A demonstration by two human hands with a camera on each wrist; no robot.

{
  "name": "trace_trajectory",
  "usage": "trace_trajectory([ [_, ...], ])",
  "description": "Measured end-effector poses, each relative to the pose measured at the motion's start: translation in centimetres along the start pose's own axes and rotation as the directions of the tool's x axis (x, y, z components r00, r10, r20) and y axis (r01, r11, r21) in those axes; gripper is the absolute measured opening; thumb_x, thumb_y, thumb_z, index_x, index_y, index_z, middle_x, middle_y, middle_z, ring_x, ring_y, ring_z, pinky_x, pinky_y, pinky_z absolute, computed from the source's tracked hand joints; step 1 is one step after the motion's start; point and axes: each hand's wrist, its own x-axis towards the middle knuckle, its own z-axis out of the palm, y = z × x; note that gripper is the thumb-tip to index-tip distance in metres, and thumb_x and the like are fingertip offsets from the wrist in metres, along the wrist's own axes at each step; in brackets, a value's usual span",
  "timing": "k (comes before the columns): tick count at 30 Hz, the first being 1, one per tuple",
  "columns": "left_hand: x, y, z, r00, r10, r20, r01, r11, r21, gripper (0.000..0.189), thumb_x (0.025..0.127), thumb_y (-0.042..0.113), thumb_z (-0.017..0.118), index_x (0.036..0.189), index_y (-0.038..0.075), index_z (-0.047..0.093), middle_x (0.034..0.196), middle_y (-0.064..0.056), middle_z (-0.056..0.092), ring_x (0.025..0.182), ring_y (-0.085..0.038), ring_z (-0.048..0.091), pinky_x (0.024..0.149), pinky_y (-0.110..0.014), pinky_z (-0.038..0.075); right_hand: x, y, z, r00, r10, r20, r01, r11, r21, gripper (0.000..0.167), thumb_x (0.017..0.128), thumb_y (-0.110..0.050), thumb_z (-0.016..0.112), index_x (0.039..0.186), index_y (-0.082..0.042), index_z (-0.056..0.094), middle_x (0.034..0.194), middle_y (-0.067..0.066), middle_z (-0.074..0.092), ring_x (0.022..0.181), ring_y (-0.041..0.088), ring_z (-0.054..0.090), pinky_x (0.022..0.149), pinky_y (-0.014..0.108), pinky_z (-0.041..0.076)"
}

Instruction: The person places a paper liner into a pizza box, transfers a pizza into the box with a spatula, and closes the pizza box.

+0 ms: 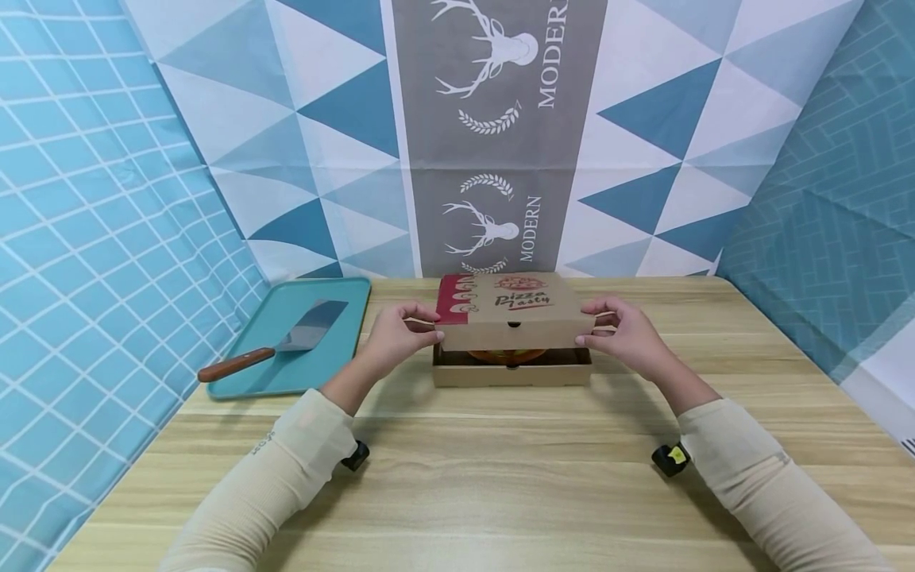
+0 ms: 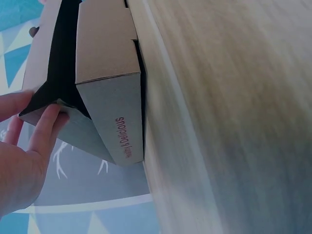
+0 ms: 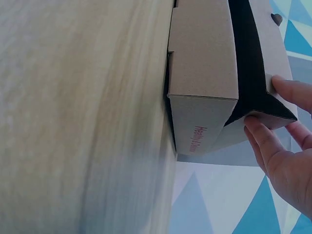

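Note:
A cardboard pizza box point(image 1: 511, 375) stands on the table with its lid point(image 1: 522, 306) partly raised at the front. Red and black print marks the lid's top. Through the gap shows part of a pizza point(image 1: 506, 356), mostly hidden by the lid. My left hand point(image 1: 402, 338) pinches the lid's front left corner between thumb and fingers. At the front right corner, my right hand point(image 1: 623, 335) pinches the lid in the same way. Both wrist views show the lid's corners held apart from the box base point(image 2: 114, 114), with a dark opening between.
On the left lies a teal tray point(image 1: 246, 385). A spatula point(image 1: 310, 330) with a wide metal blade and wooden handle rests on it, the handle reaching past the tray's rim. Patterned wall coverings point(image 1: 357, 103) rise behind the wooden table point(image 1: 500, 477) and at its sides.

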Motion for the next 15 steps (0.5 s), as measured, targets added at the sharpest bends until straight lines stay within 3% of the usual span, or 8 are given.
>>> trace_trajectory([
  [15, 0.3, -1.2, 0.5, 0.997, 0.041, 0.064, -0.052, 0.98, 0.193, 0.024, 0.072, 0.001, 0.085, 0.087, 0.004, 0.066, 0.082, -0.007, 0.066, 0.076, -0.019, 0.062, 0.065, -0.028, 0.054, -0.1, 0.5, 0.7, 0.996, -0.091, 0.012, 0.092, 0.977, -0.195, 0.033, 0.078, -0.002, 0.08, 0.105, 0.002, 0.061, 0.118, 0.02, 0.048, 0.105, 0.037, 0.061, 0.081, 0.043, 0.055],
])
